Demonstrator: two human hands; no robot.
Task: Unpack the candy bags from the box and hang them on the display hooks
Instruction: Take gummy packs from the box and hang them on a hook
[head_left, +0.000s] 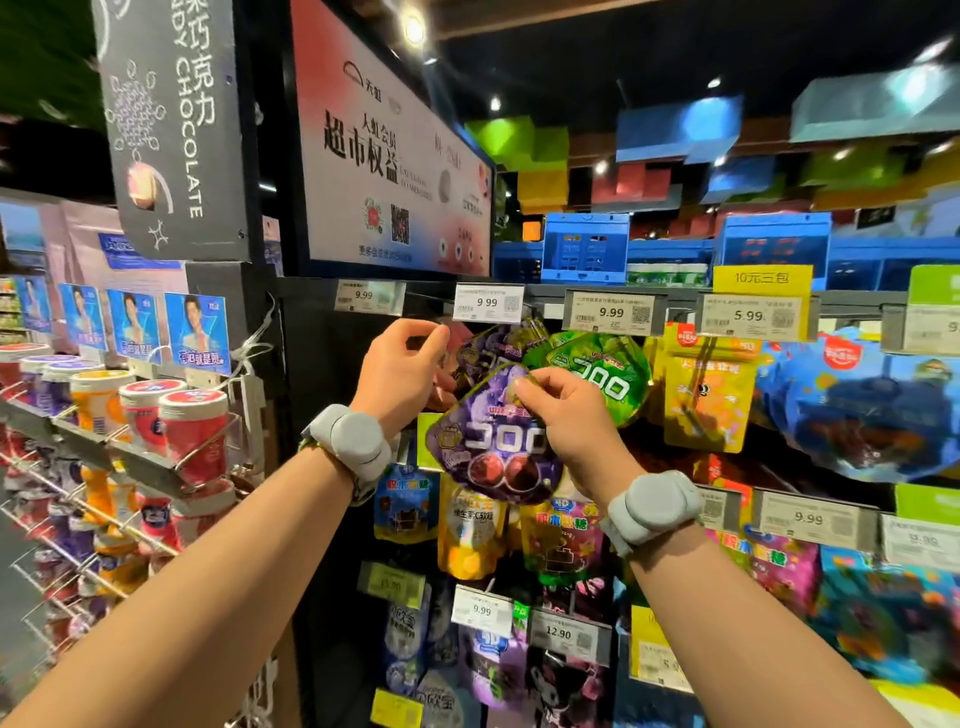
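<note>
**Grape gummy bag goes up on the candy wall**

Head view: a person lifts a purple grape gummy bag (493, 441) toward the top row of the display. The bag may miss the hook or tear at its hang hole, judging by its tilt and the hook being hidden among the purple bags (493, 348) already hung. The right hand (566, 415) pinches the bag's top edge between thumb and fingers. The left hand (405, 374), fingers curled, pinches something small just below the 9.99 price tag (487, 303), likely the hook tip. A green gummy bag (602, 374) hangs beside it.
</note>
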